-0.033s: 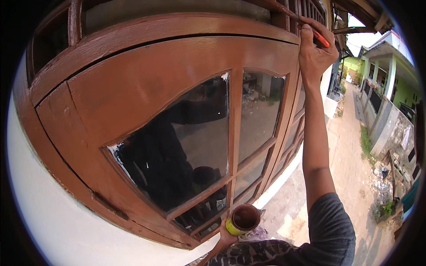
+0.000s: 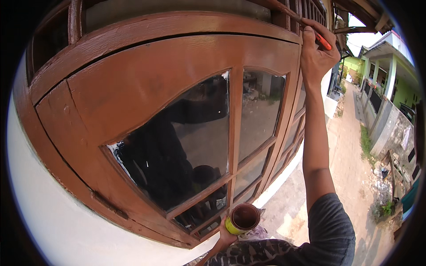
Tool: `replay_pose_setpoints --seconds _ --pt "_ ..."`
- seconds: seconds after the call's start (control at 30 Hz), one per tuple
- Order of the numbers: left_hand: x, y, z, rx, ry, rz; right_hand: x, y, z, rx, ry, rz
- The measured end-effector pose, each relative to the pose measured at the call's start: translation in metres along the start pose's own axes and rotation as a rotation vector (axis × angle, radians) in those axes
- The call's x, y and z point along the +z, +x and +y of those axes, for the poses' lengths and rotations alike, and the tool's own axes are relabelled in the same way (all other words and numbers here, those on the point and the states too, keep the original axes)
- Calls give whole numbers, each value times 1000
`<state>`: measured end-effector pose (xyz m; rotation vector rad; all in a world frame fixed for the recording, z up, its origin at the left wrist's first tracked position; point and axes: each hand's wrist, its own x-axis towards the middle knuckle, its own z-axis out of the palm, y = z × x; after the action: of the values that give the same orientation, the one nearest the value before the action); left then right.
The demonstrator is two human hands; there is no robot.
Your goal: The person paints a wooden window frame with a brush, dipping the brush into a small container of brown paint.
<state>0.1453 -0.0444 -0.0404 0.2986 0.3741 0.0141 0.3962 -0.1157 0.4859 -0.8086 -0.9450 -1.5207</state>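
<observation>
My right hand (image 2: 317, 57) is raised at the upper right, its fingers closed round a paintbrush with a red-orange handle (image 2: 323, 41). The brush points up and left, its far end against the brown wooden bars (image 2: 284, 8) above the window; the bristles are hard to make out. Low in the middle, my left hand (image 2: 226, 236) holds a yellow paint can (image 2: 232, 227) from its left side. Dark brown paint coats the inside of the can. Between the hands stands the brown window frame (image 2: 133, 84), with glass panes (image 2: 195, 142) showing white smears at some corners.
A white wall (image 2: 49, 190) runs below the window at left. To the right, a dirt lane (image 2: 346, 142) leads away past a green house (image 2: 406, 80) and a low grey wall (image 2: 388, 128). Rubble and weeds (image 2: 384, 208) lie along the lane's edge.
My right hand and the paintbrush have shifted very slightly to the right. The left hand and the paint can look unmoved.
</observation>
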Motion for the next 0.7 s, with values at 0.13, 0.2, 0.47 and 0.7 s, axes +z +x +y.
replay_pose_setpoints --seconds 0.13,0.2,0.47,0.7 --pt "8 -4 0 41 32 8 11 -10 6 -63 -20 -60" --pt "4 -1 -2 26 20 15 25 -6 4 -164 -17 -90" --pt "-3 -3 -2 -12 -33 40 -3 1 -16 -2 28 -35" --pt "-3 0 -5 13 -18 24 31 3 -2 -76 15 -92"
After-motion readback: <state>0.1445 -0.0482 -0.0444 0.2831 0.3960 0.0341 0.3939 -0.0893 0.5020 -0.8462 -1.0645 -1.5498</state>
